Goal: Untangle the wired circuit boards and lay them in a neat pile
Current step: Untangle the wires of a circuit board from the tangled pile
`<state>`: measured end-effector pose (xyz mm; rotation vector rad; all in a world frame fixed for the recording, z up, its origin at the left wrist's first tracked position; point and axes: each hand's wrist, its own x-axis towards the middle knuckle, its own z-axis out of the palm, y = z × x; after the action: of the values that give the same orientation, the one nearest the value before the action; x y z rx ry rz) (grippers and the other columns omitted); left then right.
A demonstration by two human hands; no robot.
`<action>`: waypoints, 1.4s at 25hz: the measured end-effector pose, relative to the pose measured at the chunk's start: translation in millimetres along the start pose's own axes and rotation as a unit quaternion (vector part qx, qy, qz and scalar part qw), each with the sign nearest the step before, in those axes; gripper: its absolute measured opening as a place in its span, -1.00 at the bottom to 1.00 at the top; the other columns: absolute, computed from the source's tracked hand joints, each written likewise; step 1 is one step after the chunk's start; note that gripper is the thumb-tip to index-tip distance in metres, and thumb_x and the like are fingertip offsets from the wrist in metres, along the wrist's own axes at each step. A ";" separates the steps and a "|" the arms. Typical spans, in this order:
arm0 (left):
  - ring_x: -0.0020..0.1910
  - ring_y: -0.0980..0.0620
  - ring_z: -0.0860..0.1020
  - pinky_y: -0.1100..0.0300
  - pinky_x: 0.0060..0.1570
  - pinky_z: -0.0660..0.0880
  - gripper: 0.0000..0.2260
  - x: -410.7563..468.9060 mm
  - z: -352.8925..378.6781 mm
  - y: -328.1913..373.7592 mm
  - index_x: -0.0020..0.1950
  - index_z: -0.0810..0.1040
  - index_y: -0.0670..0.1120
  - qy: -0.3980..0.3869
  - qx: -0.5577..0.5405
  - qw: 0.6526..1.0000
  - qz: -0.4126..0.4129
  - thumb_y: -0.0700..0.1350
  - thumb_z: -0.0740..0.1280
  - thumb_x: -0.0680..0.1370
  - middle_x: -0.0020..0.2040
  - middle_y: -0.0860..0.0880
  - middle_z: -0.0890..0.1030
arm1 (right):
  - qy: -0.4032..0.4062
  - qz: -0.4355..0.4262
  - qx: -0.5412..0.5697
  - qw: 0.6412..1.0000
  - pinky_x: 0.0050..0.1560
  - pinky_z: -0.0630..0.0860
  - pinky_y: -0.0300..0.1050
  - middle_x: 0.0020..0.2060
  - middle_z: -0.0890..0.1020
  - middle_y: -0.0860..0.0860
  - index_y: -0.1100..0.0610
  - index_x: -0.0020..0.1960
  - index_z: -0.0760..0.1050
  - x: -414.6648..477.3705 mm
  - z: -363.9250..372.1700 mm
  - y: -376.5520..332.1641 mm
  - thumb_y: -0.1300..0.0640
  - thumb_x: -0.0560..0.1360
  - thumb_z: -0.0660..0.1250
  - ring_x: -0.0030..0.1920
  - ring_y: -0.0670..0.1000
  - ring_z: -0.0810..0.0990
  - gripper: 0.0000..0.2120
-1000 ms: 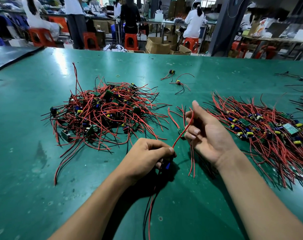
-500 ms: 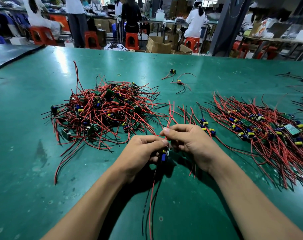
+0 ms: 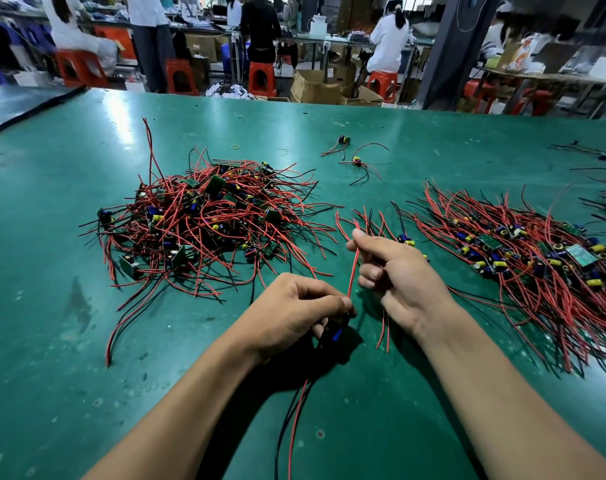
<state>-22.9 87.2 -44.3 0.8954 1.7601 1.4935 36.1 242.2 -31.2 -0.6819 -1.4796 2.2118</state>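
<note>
**A:** The left hand (image 3: 294,313) grips a wired circuit board (image 3: 336,333) just in front of the tangled heap (image 3: 204,226), and the right hand (image 3: 398,285) pinches its red wire (image 3: 352,271), which runs taut between them.

**B:** Risky! Too hard a tug could tear the solder joint, or the trailing leads could snag that heap.

Body in view: two bare forearms, two bare grips.
Left grip (image 3: 291,313) and right grip (image 3: 398,275) are plain bare hands. The forearms (image 3: 502,379) are bare all the way to the lower frame edge. Nails are short, trimmed flush and unpainted, clearest on the right grip's fingers (image 3: 369,271). Knuckle folds and wrist creases show on both sides. Slim wrists, forearms widening toward the camera.
</note>
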 end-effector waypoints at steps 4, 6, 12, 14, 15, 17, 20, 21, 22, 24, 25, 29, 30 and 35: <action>-0.46 0.12 0.43 0.36 -0.41 0.37 -0.86 -1.6 -0.1 -0.3 -0.19 0.71 -0.18 -0.011 0.016 1.000 0.000 -0.19 0.41 0.53 -0.39 -0.08 0.53 | 0.004 0.063 0.113 0.992 -0.59 0.20 -0.34 -0.48 0.38 -0.06 0.24 -0.23 0.55 -0.3 0.4 -7.0 0.18 0.54 0.37 -0.61 -0.17 0.24 -0.81; -0.46 0.11 0.44 0.35 -0.41 0.38 -0.87 -1.9 0.1 0.4 -0.20 0.70 -0.19 -0.021 0.025 0.999 0.003 -0.20 0.41 0.52 -0.39 -0.09 0.55 | 0.004 0.072 0.153 0.986 -0.57 0.24 -0.35 -0.49 0.38 -0.07 0.25 -0.20 0.55 -0.3 -1.3 -10.0 0.20 0.56 0.34 -0.59 -0.17 0.28 -0.81; -0.42 0.09 0.48 0.31 -0.37 0.39 -0.89 -5.4 0.3 0.3 -0.22 0.68 -0.20 -0.078 0.041 0.996 -0.013 -0.22 0.42 0.50 -0.40 -0.04 0.60 | 0.053 0.018 0.174 0.983 -0.49 0.44 -0.37 -0.44 0.48 -0.02 0.20 -0.11 0.54 1.3 -9.9 -17.7 0.27 0.57 0.33 -0.53 -0.18 0.45 -0.92; -0.44 0.09 0.47 0.32 -0.38 0.38 -0.88 -6.2 2.1 -0.6 -0.22 0.68 -0.19 -0.067 0.047 0.997 -0.011 -0.21 0.42 0.50 -0.41 -0.04 0.58 | 0.078 0.001 0.182 0.980 -0.44 0.47 -0.37 -0.40 0.49 -0.01 0.20 -0.11 0.53 3.4 -18.1 -23.5 0.26 0.56 0.33 -0.50 -0.18 0.47 -0.92; -0.44 0.09 0.47 0.31 -0.38 0.38 -0.88 -5.9 1.9 -1.4 -0.21 0.69 -0.18 -0.049 0.041 0.998 -0.008 -0.20 0.42 0.51 -0.41 -0.06 0.56 | 0.079 -0.005 0.176 0.981 -0.43 0.47 -0.36 -0.39 0.49 -0.01 0.20 -0.12 0.53 3.4 -18.7 -22.9 0.27 0.56 0.34 -0.49 -0.17 0.47 -0.92; -0.46 0.13 0.46 0.35 -0.38 0.39 -0.87 -4.1 0.7 -2.5 -0.18 0.69 -0.20 -0.018 0.021 1.000 0.004 -0.20 0.40 0.54 -0.40 -0.06 0.55 | 0.072 -0.022 0.145 0.987 -0.42 0.48 -0.34 -0.39 0.52 -0.01 0.19 -0.12 0.54 3.3 -14.2 -16.5 0.28 0.56 0.35 -0.46 -0.15 0.48 -0.92; -0.45 0.17 0.48 0.39 -0.39 0.43 -0.86 -0.2 3.5 -2.8 -0.14 0.67 -0.23 0.001 -0.050 0.999 -0.001 -0.24 0.35 0.57 -0.37 -0.01 0.57 | 0.080 -0.045 0.106 0.990 -0.38 0.49 -0.31 -0.39 0.55 -0.02 0.15 -0.11 0.54 3.6 -10.5 -10.8 0.26 0.56 0.35 -0.45 -0.13 0.49 -0.92; -0.45 0.16 0.48 0.39 -0.39 0.44 -0.86 0.8 4.6 -3.4 -0.13 0.66 -0.24 0.008 -0.085 0.996 -0.010 -0.25 0.34 0.57 -0.37 -0.01 0.56 | 0.079 -0.044 0.101 0.991 -0.37 0.49 -0.30 -0.39 0.55 -0.02 0.14 -0.11 0.54 3.4 -10.3 -10.7 0.25 0.56 0.36 -0.44 -0.12 0.50 -0.92; -0.46 0.16 0.47 0.38 -0.40 0.43 -0.86 1.4 4.9 -3.9 -0.13 0.66 -0.23 0.019 -0.118 0.993 -0.018 -0.25 0.33 0.57 -0.37 -0.02 0.55 | 0.073 -0.039 0.091 0.992 -0.38 0.49 -0.30 -0.38 0.56 -0.01 0.14 -0.10 0.54 2.8 -9.9 -9.8 0.25 0.56 0.37 -0.44 -0.12 0.50 -0.93; -0.46 0.14 0.45 0.37 -0.41 0.40 -0.86 2.7 3.3 -4.5 -0.15 0.66 -0.20 0.045 -0.163 0.985 -0.034 -0.23 0.34 0.57 -0.37 -0.04 0.54 | 0.055 -0.028 0.045 0.997 -0.40 0.49 -0.29 -0.37 0.56 -0.02 0.13 -0.08 0.55 1.5 -7.4 -5.3 0.25 0.54 0.38 -0.44 -0.11 0.50 -0.95; -0.46 0.12 0.46 0.33 -0.40 0.42 -0.86 3.7 2.0 -4.4 -0.15 0.66 -0.19 0.060 -0.182 0.980 -0.042 -0.22 0.35 0.56 -0.37 -0.05 0.55 | 0.044 -0.029 0.017 0.998 -0.41 0.48 -0.28 -0.37 0.56 -0.02 0.13 -0.07 0.55 0.8 -5.5 -2.1 0.24 0.54 0.39 -0.45 -0.11 0.50 -0.95; -0.35 -0.03 0.58 0.18 -0.30 0.56 -0.90 8.1 1.7 -3.2 -0.06 0.64 -0.19 0.129 -0.246 0.959 -0.059 -0.19 0.35 0.57 -0.24 -0.17 0.62 | -0.046 -0.083 -0.175 0.980 -0.40 0.42 -0.26 -0.35 0.57 -0.06 0.09 -0.12 0.53 -5.2 -2.1 1.5 0.09 0.50 0.47 -0.43 -0.09 0.50 -0.86; -0.34 -0.03 0.58 0.18 -0.29 0.57 -0.88 9.0 2.6 -3.1 -0.04 0.64 -0.19 0.143 -0.248 0.956 -0.059 -0.18 0.34 0.58 -0.22 -0.18 0.62 | -0.078 -0.110 -0.258 0.957 -0.39 0.42 -0.25 -0.35 0.58 -0.07 0.09 -0.13 0.51 -7.4 -2.2 2.7 0.05 0.47 0.50 -0.41 -0.08 0.51 -0.81; -0.36 0.00 0.56 0.20 -0.32 0.54 -0.69 10.6 4.3 1.3 -0.01 0.66 -0.17 0.181 -0.284 0.939 -0.066 0.02 0.24 0.64 -0.28 -0.10 0.58 | -0.115 -0.189 -0.488 0.845 -0.31 0.39 -0.32 -0.30 0.56 -0.11 -0.01 -0.08 0.42 -12.8 -0.2 10.6 0.00 0.34 0.61 -0.38 -0.16 0.42 -0.63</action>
<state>-25.1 98.5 -44.2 0.2132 1.4476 2.0150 46.0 231.2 -38.8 -0.3213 -2.6059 1.1592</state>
